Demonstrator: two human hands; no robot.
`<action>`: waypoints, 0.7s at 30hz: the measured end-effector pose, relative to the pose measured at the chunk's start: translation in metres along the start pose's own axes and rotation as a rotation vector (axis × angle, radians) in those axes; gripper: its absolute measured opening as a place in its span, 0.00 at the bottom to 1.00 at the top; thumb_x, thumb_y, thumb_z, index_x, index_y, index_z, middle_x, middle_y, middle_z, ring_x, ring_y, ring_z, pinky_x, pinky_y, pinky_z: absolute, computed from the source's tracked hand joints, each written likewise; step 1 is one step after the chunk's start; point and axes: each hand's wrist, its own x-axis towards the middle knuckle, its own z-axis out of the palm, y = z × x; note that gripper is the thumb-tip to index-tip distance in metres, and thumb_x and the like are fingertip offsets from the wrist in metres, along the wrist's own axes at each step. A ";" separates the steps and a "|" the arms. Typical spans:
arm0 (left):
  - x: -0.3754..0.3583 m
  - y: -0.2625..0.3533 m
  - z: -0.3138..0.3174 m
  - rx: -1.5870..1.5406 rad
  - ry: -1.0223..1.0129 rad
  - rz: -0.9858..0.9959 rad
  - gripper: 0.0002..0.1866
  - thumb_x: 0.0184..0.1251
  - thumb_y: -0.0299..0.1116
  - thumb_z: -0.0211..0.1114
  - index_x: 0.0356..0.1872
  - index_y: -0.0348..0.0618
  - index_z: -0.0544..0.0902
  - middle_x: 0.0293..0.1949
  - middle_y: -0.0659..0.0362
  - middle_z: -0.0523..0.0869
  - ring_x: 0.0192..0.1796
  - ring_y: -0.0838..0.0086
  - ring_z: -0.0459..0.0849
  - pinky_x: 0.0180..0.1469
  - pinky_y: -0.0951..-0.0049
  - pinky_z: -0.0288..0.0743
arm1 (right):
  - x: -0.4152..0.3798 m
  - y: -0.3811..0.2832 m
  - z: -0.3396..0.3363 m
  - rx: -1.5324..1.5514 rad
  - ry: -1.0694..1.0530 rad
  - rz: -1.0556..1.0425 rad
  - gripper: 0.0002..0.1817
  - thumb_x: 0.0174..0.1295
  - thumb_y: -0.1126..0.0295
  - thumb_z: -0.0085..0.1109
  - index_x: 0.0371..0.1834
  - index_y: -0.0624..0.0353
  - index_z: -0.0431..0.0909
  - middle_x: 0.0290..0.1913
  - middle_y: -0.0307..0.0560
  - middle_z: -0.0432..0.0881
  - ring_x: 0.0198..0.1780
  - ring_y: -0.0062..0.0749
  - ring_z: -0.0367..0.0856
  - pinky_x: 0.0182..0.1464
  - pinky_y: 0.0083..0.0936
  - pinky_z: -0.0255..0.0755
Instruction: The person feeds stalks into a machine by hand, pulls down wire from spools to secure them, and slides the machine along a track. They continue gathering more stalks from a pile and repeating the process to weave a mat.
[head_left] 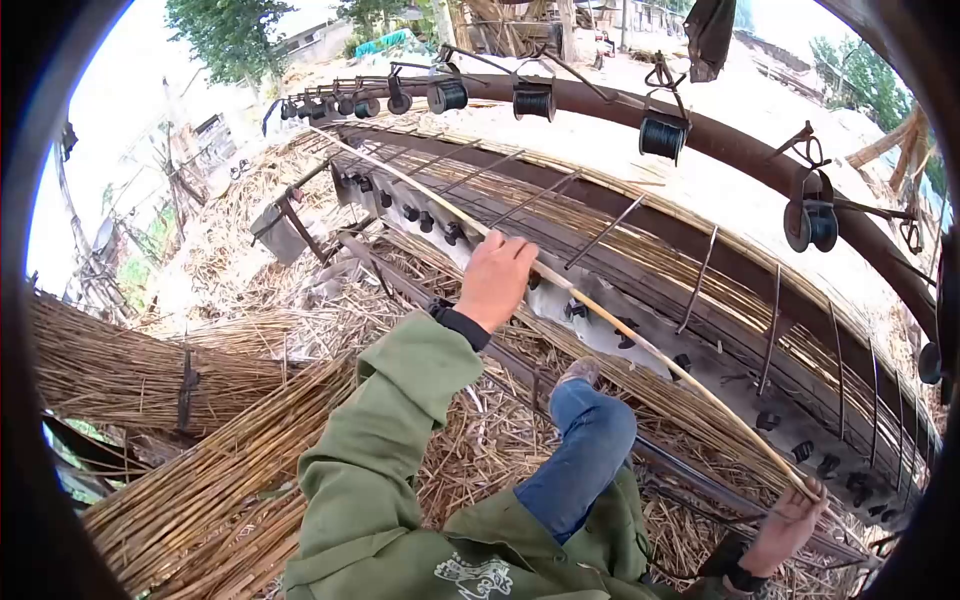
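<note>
A long pale reed stalk (650, 345) runs slantwise across the view, from the upper left to the lower right. My left hand (497, 278) is closed around it near its middle, palm down. At the lower right, my right hand (790, 530) pinches the stalk near its end; part of that hand is at the edge of the view. Beneath the stalk lies a long metal frame (610, 330) with black knobs along its near side. Thin metal rods (605, 232) stick up from it in a row, behind the stalk.
Spools of dark twine (663, 137) hang from a curved rusty beam (740, 140) on the far side. Laid reeds (640, 270) stretch along the frame. Bundles of reeds (220, 470) lie at the lower left. Loose straw (480, 440) covers the ground around my leg (590, 440).
</note>
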 end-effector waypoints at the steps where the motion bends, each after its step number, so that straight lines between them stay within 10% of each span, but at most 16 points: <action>1: 0.010 0.021 0.002 -0.050 -0.023 0.052 0.12 0.52 0.26 0.59 0.41 0.42 0.78 0.39 0.59 0.80 0.41 0.64 0.74 0.45 0.66 0.71 | -0.011 0.031 0.062 0.023 0.157 0.065 0.15 0.71 0.61 0.40 0.52 0.59 0.66 0.49 0.44 0.73 0.54 0.31 0.71 0.57 0.28 0.67; 8: 0.026 0.088 0.002 -0.271 0.069 0.230 0.12 0.52 0.26 0.60 0.39 0.42 0.80 0.38 0.60 0.82 0.40 0.67 0.75 0.43 0.72 0.74 | -0.024 0.058 0.121 -0.282 -0.076 0.104 0.19 0.70 0.57 0.43 0.55 0.59 0.66 0.45 0.40 0.75 0.40 0.22 0.73 0.40 0.19 0.69; 14: 0.026 0.080 -0.001 -0.353 0.103 0.246 0.13 0.48 0.27 0.64 0.38 0.43 0.80 0.35 0.61 0.82 0.37 0.68 0.76 0.41 0.73 0.74 | -0.004 -0.019 0.004 -0.240 0.210 -0.146 0.20 0.71 0.61 0.42 0.60 0.62 0.64 0.49 0.42 0.74 0.44 0.22 0.72 0.52 0.20 0.70; 21: 0.042 0.136 -0.023 -0.460 -0.052 0.359 0.12 0.45 0.24 0.68 0.34 0.42 0.79 0.32 0.58 0.81 0.34 0.63 0.76 0.36 0.67 0.72 | -0.002 -0.023 0.059 -0.043 0.172 -0.272 0.11 0.69 0.66 0.45 0.43 0.63 0.71 0.39 0.47 0.77 0.32 0.22 0.74 0.36 0.15 0.73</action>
